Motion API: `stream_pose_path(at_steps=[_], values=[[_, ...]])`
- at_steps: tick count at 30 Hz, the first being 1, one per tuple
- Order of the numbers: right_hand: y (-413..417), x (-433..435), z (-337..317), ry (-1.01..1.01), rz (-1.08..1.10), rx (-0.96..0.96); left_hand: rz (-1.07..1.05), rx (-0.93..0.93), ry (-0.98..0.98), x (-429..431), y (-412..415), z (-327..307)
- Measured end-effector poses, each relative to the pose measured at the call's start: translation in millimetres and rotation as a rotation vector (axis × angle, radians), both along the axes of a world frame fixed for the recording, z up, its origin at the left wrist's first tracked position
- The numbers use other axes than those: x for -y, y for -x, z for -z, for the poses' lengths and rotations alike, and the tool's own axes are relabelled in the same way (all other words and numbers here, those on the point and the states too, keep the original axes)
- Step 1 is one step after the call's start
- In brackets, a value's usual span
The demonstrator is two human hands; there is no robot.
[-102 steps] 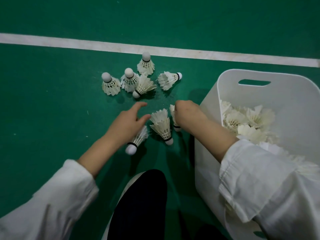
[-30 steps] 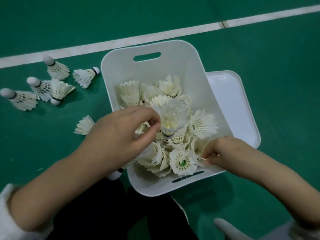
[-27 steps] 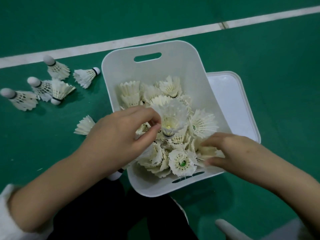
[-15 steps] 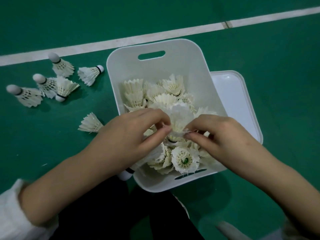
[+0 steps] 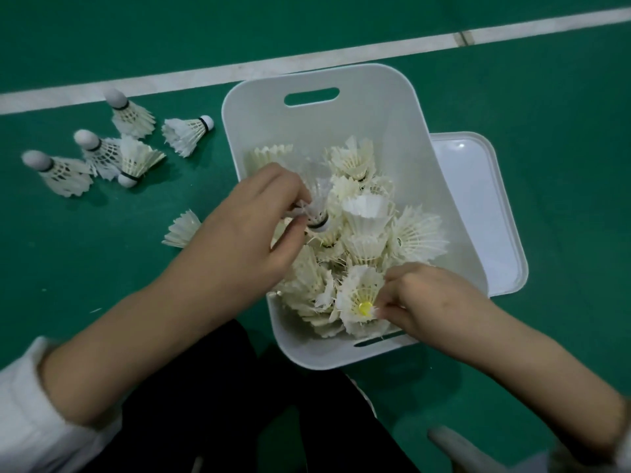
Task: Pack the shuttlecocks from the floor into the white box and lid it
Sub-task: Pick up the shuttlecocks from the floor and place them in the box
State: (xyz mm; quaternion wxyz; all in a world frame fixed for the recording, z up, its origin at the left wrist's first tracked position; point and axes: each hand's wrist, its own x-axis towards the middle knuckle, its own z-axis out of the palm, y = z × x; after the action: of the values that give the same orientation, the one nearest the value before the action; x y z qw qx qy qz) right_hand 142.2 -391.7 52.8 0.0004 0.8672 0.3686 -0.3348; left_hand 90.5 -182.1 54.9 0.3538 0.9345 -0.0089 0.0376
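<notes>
The white box [image 5: 259,117] stands on the green floor with a heap of several white shuttlecocks [image 5: 368,220] inside. My left hand [image 5: 252,227] reaches over its left wall and pinches one blurred shuttlecock [image 5: 316,203] above the heap. At the near right of the box, my right hand [image 5: 420,298] pinches the feather edge of a shuttlecock with a yellow centre [image 5: 362,302]. The white lid [image 5: 478,206] lies flat on the floor, partly under the box's right side. Several shuttlecocks [image 5: 129,155] remain on the floor to the left, and one more [image 5: 182,228] lies by my left wrist.
A white court line [image 5: 307,61] crosses the floor behind the box. My dark trouser legs [image 5: 222,404] fill the bottom middle, close to the box's near wall. White sleeves show at the lower left and lower right corners.
My hands have parted: the left has moved up and back with a shuttlecock, the right has dropped to the near right corner of the box onto another one.
</notes>
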Motion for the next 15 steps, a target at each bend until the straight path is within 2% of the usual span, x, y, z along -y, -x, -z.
stream_pose_path(at_steps=[5, 6, 9, 11, 15], values=[[-6.2, -8.9, -22.0, 0.038, -0.017, -0.02, -0.032, 0.054, -0.111, -15.4, -0.3, 5.4], [-9.2, -13.2, -32.6, -0.01, 0.023, -0.017, -0.037, 0.054, -0.114, -17.7, -1.0, 5.5], [-19.3, -28.5, -55.0, -0.353, 0.173, 0.048, -0.034, 0.056, -0.1, -21.4, -2.9, 6.5], [-28.1, -44.3, -54.7, -0.501, 0.203, 0.048, -0.027, 0.059, -0.071, -23.1, -4.8, 7.1], [-43.8, -83.0, -31.5, -0.454, 0.108, 0.058, -0.029, 0.093, -0.038, -28.7, -8.8, 10.6]])
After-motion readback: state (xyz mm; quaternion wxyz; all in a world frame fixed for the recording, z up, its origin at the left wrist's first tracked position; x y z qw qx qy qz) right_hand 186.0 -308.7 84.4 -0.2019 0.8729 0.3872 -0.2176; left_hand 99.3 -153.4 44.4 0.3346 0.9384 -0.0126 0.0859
